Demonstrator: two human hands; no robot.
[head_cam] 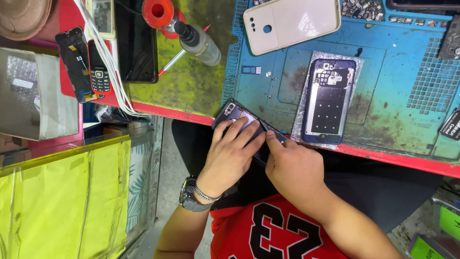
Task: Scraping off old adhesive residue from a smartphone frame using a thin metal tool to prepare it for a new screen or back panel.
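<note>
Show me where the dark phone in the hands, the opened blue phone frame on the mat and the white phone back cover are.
dark phone [233, 112], head view, its camera end.
blue phone frame [329, 100], head view, middle plate.
white back cover [297, 21], head view, plain middle.

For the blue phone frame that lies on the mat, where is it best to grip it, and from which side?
The blue phone frame lies flat, open side up, on a clear plastic sheet on the blue work mat. I would pinch its two long edges from above, near the middle. Those edges are straight and free on both sides, and such a grip probably keeps fingers off the exposed parts inside.
</note>
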